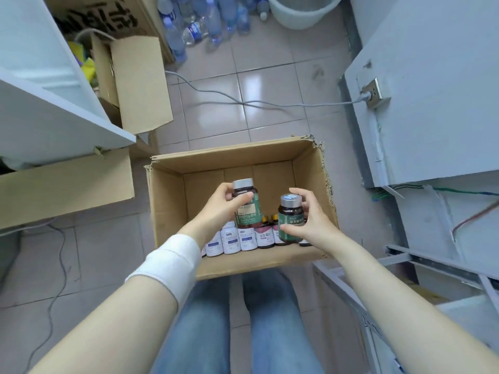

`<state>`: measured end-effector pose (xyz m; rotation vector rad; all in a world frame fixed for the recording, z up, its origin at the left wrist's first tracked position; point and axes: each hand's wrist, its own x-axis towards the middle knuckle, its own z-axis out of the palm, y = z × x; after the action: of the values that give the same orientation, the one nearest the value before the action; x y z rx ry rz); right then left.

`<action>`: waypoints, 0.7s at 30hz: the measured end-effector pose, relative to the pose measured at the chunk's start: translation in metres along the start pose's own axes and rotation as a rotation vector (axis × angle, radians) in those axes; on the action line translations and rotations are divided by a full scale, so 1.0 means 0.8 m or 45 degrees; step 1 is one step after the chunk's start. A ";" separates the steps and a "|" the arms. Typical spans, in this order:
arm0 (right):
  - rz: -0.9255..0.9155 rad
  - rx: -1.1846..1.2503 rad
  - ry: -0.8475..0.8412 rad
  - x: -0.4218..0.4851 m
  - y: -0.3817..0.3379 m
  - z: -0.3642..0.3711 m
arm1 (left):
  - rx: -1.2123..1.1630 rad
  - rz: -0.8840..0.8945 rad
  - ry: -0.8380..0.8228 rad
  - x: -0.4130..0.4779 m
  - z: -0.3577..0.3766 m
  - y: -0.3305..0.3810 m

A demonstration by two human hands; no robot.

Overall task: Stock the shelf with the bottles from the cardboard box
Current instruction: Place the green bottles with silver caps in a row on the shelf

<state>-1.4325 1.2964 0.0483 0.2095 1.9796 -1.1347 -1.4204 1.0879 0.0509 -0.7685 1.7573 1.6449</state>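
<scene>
An open cardboard box (pixel 167 201) stands on the tiled floor in front of my knees. Along its near wall sits a row of several small bottles (pixel 231 240), some white, some dark with gold caps. My left hand (pixel 220 205) grips a tall brown bottle with a green label and silver cap (pixel 247 209), held above the box. My right hand (pixel 313 218) grips a second brown green-label bottle (pixel 291 215), also lifted over the box. A white shelf (pixel 54 114) is at the left.
Other cardboard boxes (pixel 135 85) stand at the left under and beside the shelf. Water bottles (pixel 194 25) and a white bucket (pixel 299 12) lie at the far end. A grey cable (pixel 243 103) crosses the floor to a wall socket (pixel 374 91). A grey metal frame (pixel 432 263) is at the right.
</scene>
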 end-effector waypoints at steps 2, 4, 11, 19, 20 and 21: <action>0.017 0.106 0.087 -0.041 -0.022 0.004 | -0.022 0.095 -0.045 -0.032 0.001 0.036; 0.043 0.177 0.171 -0.083 -0.040 0.009 | -0.047 0.183 -0.119 -0.067 0.001 0.068; -0.081 0.877 0.537 -0.261 -0.072 0.077 | -0.078 0.458 -0.568 -0.211 0.011 0.139; -0.393 1.189 0.993 -0.479 -0.081 0.113 | 0.167 0.792 -1.006 -0.428 0.104 0.172; -0.425 1.197 1.047 -0.513 -0.076 0.114 | 0.172 0.819 -1.067 -0.460 0.121 0.172; -0.456 1.201 1.093 -0.547 -0.068 0.116 | 0.174 0.845 -1.125 -0.492 0.138 0.169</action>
<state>-1.1234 1.2980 0.3765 0.9917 2.0189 -2.4714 -1.2633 1.2099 0.4329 0.6255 1.4640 1.8077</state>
